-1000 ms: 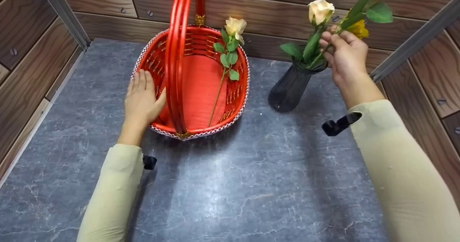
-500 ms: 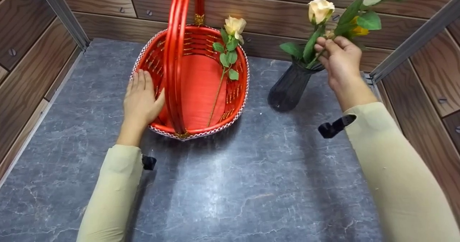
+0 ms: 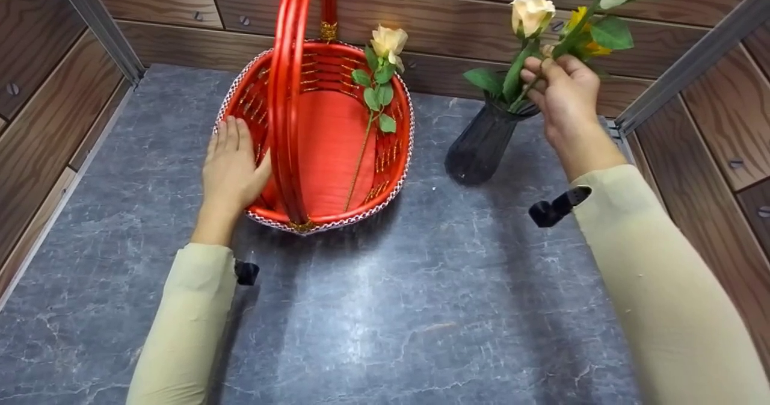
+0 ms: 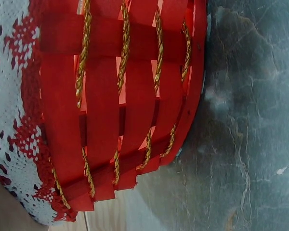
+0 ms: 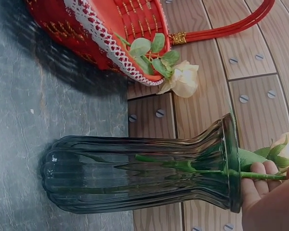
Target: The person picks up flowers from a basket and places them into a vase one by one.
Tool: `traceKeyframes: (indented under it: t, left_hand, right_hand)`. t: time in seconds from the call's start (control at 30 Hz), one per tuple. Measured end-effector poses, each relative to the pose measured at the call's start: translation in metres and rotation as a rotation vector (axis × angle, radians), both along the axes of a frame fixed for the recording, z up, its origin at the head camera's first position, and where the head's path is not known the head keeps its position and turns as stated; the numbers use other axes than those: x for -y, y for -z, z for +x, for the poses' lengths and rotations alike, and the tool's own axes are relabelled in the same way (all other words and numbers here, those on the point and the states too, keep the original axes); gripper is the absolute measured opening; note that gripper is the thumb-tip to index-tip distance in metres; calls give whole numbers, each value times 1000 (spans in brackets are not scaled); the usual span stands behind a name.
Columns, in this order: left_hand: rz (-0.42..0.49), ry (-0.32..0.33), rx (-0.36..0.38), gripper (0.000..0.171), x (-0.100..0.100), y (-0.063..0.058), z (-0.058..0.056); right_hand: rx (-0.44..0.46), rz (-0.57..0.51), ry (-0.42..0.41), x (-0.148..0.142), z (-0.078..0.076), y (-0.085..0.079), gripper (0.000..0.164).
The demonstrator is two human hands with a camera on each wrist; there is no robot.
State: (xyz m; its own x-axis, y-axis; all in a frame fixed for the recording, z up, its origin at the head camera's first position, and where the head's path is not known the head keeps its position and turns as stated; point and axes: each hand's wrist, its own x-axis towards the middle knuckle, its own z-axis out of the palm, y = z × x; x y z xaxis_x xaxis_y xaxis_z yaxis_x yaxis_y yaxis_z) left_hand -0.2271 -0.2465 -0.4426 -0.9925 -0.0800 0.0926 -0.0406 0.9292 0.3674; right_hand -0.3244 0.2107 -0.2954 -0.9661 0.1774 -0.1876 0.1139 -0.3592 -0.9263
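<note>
My left hand [image 3: 230,167] rests on the left rim of a red woven basket [image 3: 394,182], fingers straight and thumb spread over the edge. Inside the basket a cream rose [image 3: 388,41] leans, its bloom above the back right rim. With fingertips and thumb my right hand [image 3: 568,95] pinches a green flower stem [image 5: 260,176] just above the mouth of a dark glass vase [image 3: 478,146]. Stem ends show through the glass in the right wrist view. Another cream rose [image 3: 532,15] stands in the vase. A yellow flower [image 3: 592,47] is partly hidden behind the leaves by my right hand.
The basket's tall red handle [image 3: 289,92] arches up out of the head view. Wood-patterned walls [image 3: 469,8] close off the back and both sides of the grey marbled table [image 3: 385,321]. Metal posts [image 3: 99,29] stand at the back corners.
My right hand has moved a little left and down with the pinched stem, and its leaves shifted left. My left hand keeps its place on the basket rim.
</note>
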Motion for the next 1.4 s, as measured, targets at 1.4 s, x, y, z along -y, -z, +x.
traceKeyframes:
  t: [1.4]
  left_hand:
    - [0, 2, -7, 82, -1, 0, 1]
  right_hand:
    - [1, 105, -13, 1, 4, 1, 14]
